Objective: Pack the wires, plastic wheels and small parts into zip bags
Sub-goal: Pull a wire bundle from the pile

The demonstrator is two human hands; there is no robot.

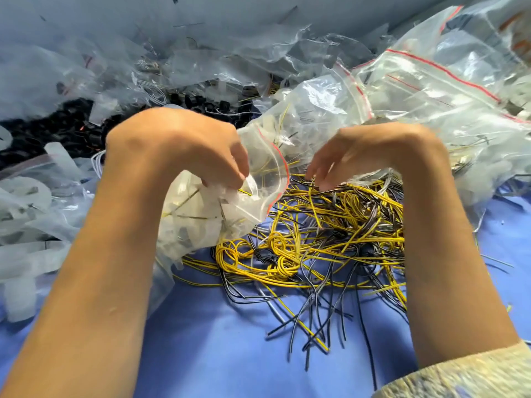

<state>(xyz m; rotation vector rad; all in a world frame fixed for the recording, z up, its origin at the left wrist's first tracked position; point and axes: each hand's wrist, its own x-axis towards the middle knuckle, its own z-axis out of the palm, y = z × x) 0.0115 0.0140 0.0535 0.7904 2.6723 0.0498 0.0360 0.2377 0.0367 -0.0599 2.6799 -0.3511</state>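
Observation:
A tangled heap of yellow and black wires (330,239) lies on the blue cloth in the middle. My left hand (184,142) pinches the rim of a clear zip bag (253,196) with a red seal line, holding its mouth open just left of the heap; a few wires and pale parts show inside it. My right hand (370,150) hovers over the top of the wire heap, fingers curled down and touching the strands, with nothing clearly gripped. Black plastic wheels (71,130) pile up behind my left hand.
Filled clear zip bags (431,81) with red seals are stacked at the back right. Loose empty bags (201,53) cover the back. Pale translucent plastic strips (26,225) lie at the left. Bare blue cloth (230,340) spreads in front.

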